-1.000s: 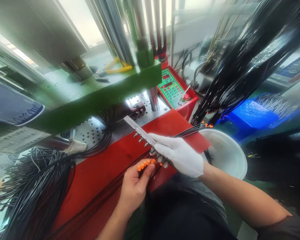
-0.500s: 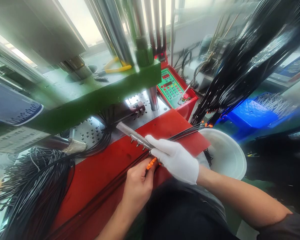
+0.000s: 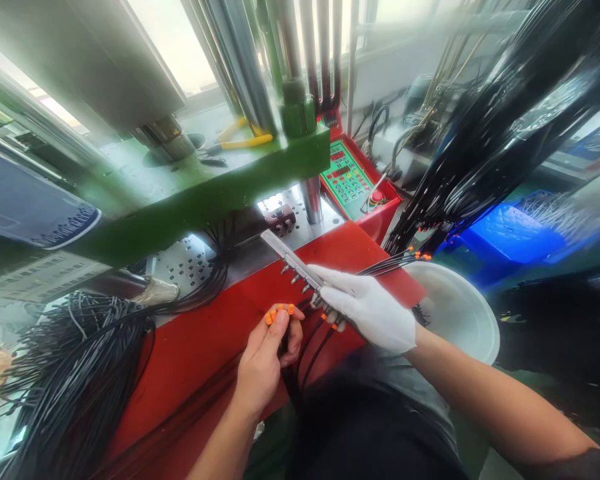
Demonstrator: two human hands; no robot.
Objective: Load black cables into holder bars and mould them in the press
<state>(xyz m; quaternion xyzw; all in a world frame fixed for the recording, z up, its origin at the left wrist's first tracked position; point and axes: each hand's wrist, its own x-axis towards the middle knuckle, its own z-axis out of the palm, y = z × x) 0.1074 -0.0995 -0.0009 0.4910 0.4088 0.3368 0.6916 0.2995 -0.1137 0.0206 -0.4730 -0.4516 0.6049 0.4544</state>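
Observation:
My right hand [image 3: 373, 307], in a white glove, is closed around a metal bar [image 3: 293, 259] with a row of short pins along its near side. Two black cables [image 3: 307, 357] with orange ends meet the bar beneath the gloved fingers; how they are seated there is hidden. Just left of the bar, my bare left hand [image 3: 265, 357] pinches several black cables with orange tips [image 3: 280, 312]. Those tips stick up between thumb and fingers, apart from the bar's pins. Under both hands lies a red work surface [image 3: 200, 340].
A green press [image 3: 220, 193] with steel columns stands beyond the red surface. Behind the right side is a red control box [image 3: 353, 177]. A thick bundle of black cables [image 3: 75, 373] lies left. At right are a white tub [image 3: 473, 320] and a blue bin [image 3: 515, 233].
My left hand has drawn away from the bar, to the left, with the orange-tipped cables. Two orange-ended cables now show at the bar. The right hand and bar have shifted slightly right.

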